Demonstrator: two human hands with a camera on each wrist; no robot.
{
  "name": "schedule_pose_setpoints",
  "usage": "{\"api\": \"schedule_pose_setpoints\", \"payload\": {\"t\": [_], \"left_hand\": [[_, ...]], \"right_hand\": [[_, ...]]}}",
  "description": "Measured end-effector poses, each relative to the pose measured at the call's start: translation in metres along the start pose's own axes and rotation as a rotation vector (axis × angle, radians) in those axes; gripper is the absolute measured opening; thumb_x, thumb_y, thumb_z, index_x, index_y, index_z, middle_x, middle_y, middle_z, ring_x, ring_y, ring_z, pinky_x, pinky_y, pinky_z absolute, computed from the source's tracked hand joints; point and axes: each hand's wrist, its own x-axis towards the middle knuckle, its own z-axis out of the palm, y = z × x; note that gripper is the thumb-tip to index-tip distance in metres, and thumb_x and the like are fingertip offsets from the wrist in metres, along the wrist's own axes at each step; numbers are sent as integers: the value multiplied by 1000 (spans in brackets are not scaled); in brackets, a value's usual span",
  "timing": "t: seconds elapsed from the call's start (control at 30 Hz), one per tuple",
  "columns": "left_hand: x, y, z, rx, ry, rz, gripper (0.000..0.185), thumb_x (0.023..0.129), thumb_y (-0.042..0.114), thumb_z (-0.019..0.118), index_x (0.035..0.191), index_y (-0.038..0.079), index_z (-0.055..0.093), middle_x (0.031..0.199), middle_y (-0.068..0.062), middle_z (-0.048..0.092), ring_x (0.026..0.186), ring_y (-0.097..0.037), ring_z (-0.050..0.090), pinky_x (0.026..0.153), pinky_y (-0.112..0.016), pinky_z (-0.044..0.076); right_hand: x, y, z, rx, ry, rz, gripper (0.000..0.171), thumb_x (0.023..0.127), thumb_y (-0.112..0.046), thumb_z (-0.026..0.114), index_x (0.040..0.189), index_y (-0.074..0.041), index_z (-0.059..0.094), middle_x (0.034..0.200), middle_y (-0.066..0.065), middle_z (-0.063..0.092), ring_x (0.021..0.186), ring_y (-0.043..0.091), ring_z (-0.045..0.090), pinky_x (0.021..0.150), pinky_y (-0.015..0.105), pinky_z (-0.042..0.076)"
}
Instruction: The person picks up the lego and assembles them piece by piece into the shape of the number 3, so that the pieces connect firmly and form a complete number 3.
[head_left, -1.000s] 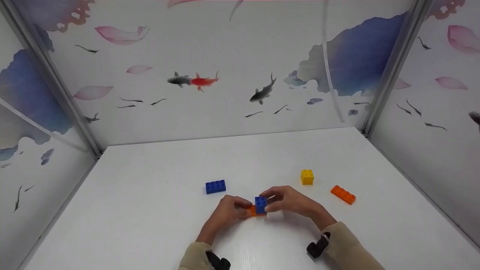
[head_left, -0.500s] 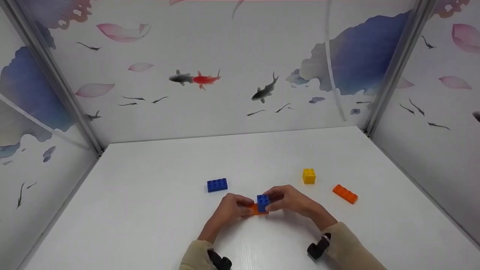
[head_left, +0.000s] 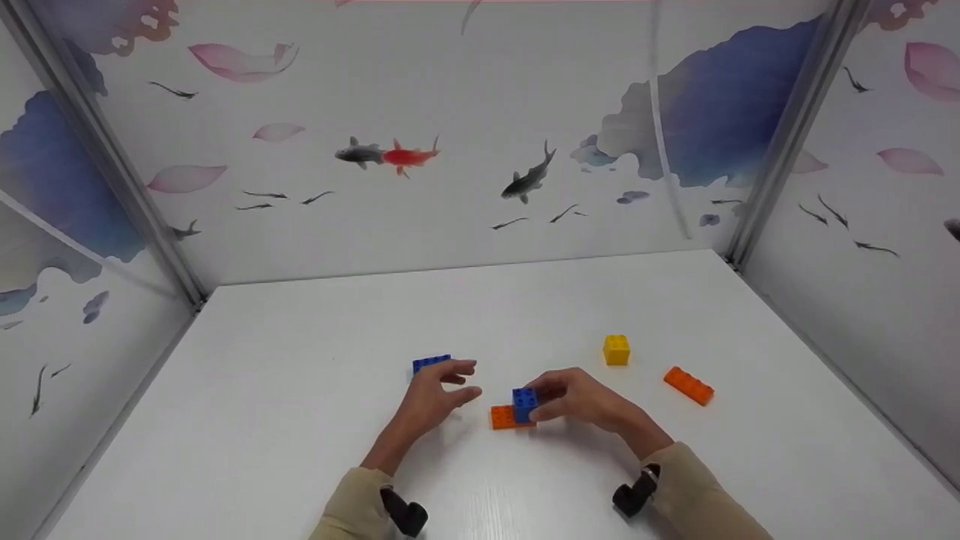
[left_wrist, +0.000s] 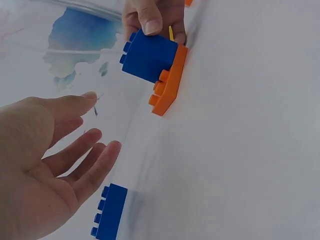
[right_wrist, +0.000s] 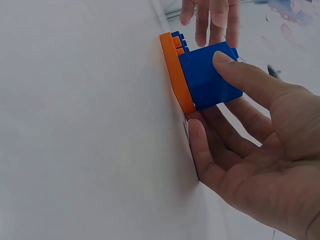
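Observation:
A square blue brick [head_left: 524, 406] sits on the right end of a flat orange brick [head_left: 502, 418], whose left studs show bare. My right hand [head_left: 581, 400] pinches the blue brick between thumb and fingers, as the right wrist view shows up close. To the left, my left hand [head_left: 433, 396] holds nothing, its fingers spread and thumb apart, pointing toward the stack. Behind that hand lies a long blue brick [head_left: 430, 362], partly hidden by it in the head view. In the left wrist view the long blue brick [left_wrist: 112, 212] appears below the fingertips.
Beyond my right hand stands a yellow brick [head_left: 616, 350]. Farther right lies a second flat orange brick [head_left: 688, 385]. The white table [head_left: 300, 420] is enclosed by printed panels at the back and both sides.
My left hand has let go of the flat orange brick and moved left, opening its fingers and now covering part of the long blue brick. The right hand keeps its hold on the square blue brick.

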Motion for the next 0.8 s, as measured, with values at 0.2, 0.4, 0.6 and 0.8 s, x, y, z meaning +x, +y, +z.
{"api": "schedule_pose_setpoints", "payload": {"t": [0.2,0.4,0.6,0.8], "left_hand": [[-2,-4,-13,8,76,48,45,91,25,74,132,10,64,127,-13,67,118,-33,63,102,-47,53],[-4,-12,-29,39,118,44,46,89,27,77,132,14,65,127,-11,67,119,-30,62,106,-51,50],[-3,-29,-45,86,189,2,45,88,21,78,130,10,66,126,-11,68,113,-27,62,101,-49,53],[0,-41,-51,113,222,-73,47,88,20,78,132,11,64,130,-9,66,115,-26,62,98,-44,54]], "right_hand": [[1,0,0,5,12,12,41,84,-26,82,123,-19,70,126,4,67,111,20,60,105,43,51],[0,-1,1,10,13,12,40,84,-25,81,122,-18,70,125,4,67,110,20,60,105,42,52],[0,-1,1,4,15,8,39,84,-26,82,121,-18,71,124,4,67,110,20,60,105,42,52],[-1,-1,0,17,7,6,39,83,-26,82,120,-18,71,124,4,67,109,20,60,105,42,52]]}}
